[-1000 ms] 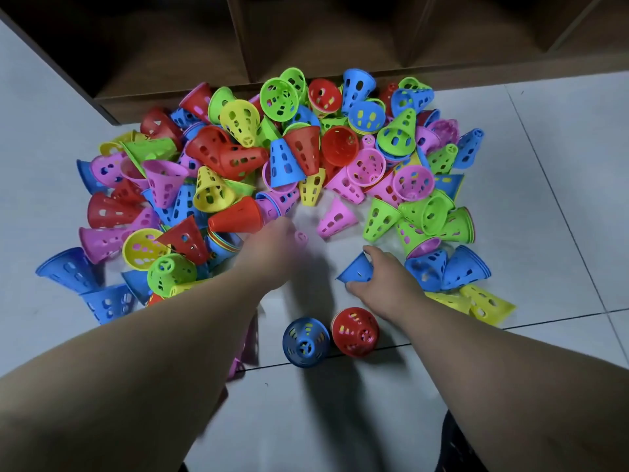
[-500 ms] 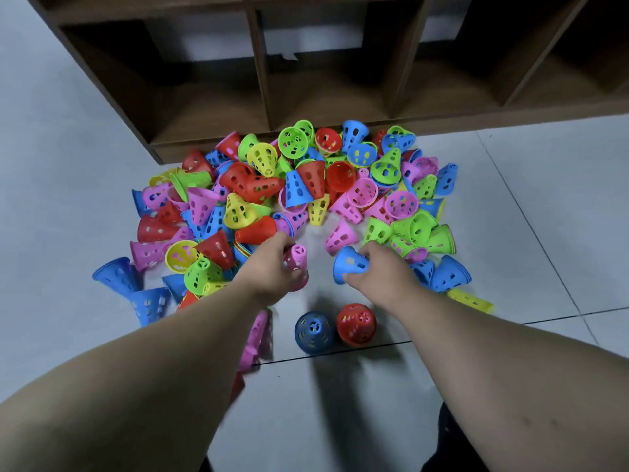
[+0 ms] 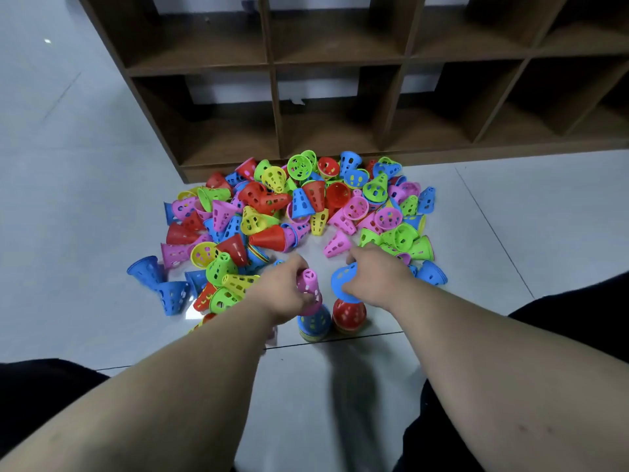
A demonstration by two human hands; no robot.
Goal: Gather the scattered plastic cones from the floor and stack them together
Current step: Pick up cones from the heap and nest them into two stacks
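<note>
Head view: both arms reach out over the grey tiled floor (image 3: 510, 233). L hand (image 3: 284, 289) has its fingers curled round a pink cone (image 3: 309, 282), narrow end up, wide end down at the top of a blue-topped stack (image 3: 315, 322) standing on the floor near the person. Can't tell if the pink one is seated on it or just touching. R hand (image 3: 377, 277) pinches a blue cone (image 3: 343, 279) by the rim, thumb on the near side, the cone tilted w/ its open mouth facing the camera, just above a red-topped stack (image 3: 349, 313). The two stacks stand side by side, blue on the left, red on the right, almost touching. Beyond the hands lies the pile of cones (image 3: 306, 206): red, blue, green, yellow, pink, lying every which way. One loose pink cone (image 3: 337, 245) lies on its side btwn the hands and the pile. Two blue cones (image 3: 146, 269) sit at the pile's left edge. Far side: a brown shelf unit (image 3: 275, 97), the pile up against its base.
</note>
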